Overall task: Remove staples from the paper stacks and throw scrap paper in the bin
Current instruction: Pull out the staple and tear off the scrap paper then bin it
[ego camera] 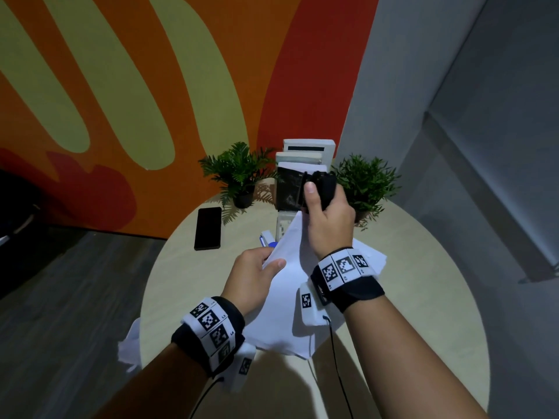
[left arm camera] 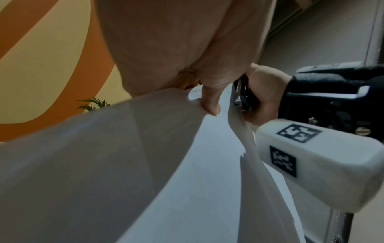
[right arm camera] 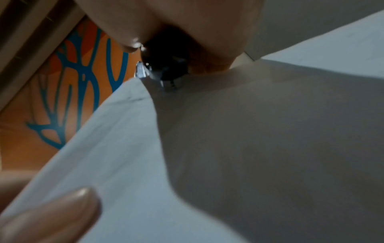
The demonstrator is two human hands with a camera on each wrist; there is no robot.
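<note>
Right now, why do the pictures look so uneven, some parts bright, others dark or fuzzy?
Head view: a pool of light falls on the round beige table, the floor around it is dim, and straight wall edges bow from the wide lens. Left wrist view: the white paper stack is soft and half shadowed. Right wrist view: the black staple remover is blurred, its metal glinting.

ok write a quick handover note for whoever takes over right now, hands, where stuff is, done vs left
Left hand: pinches the left edge of the paper stack, held up off the table.
Right hand: grips the black staple remover, its metal claws at the stack's top corner.
More loose sheets lie on the table under the right wrist; some paper hangs over the near left edge.
Done: cannot tell whether this staple is out.
Left: finish this corner, then bin the scrap. No bin in view.
</note>
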